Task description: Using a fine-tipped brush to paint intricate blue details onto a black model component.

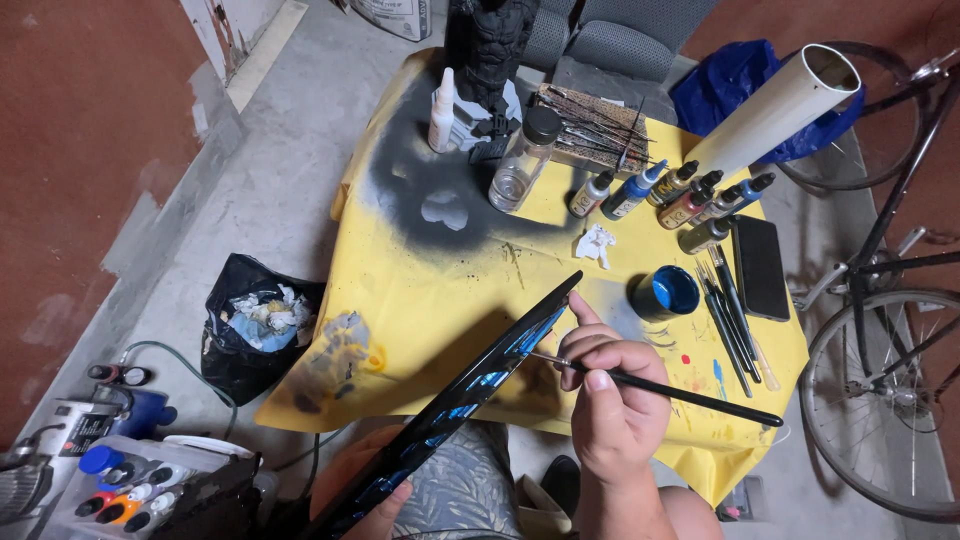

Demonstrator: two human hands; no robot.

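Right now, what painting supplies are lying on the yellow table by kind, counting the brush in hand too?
Small paint bottles in the row: 7
White squeeze bottle: 1
Clear jar with black lid: 1
Blue paint cup: 1
Loose brushes beside the phone: about 4, overlapping
Brush in the right hand: 1
Total: about 15

floor (290,150) - grey concrete | wall (80,150) - red-brown | chair (620,40) grey, behind table (420,290)
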